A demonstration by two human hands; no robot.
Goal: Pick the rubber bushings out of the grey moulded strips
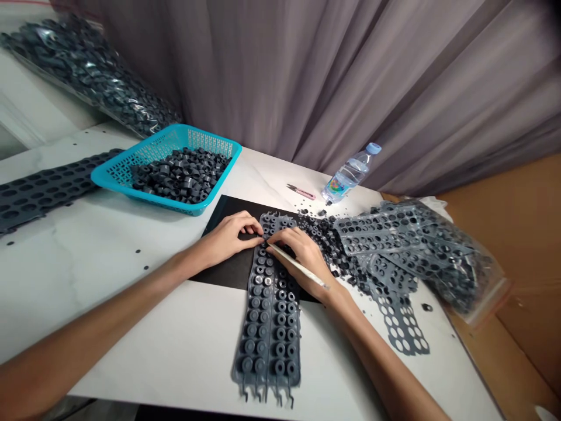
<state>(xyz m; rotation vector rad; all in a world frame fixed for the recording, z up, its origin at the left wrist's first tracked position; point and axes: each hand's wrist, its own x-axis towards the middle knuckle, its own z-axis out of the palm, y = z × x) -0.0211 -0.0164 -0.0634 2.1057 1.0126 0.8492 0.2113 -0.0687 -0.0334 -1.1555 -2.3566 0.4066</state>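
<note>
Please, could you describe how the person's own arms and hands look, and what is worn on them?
The left hand and right hand wear no gloves. The slim forearms are bare: no sleeve, watch or bracelet is visible.

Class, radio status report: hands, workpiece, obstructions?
Left hand: at dark-grey knobbed rubbery strip. Right hand: holding slim white tool, covering part of strip. Loose black pieces close on right.

capped water bottle [350, 173] on white table [87, 248], grey curtain [263, 76] behind
</note>
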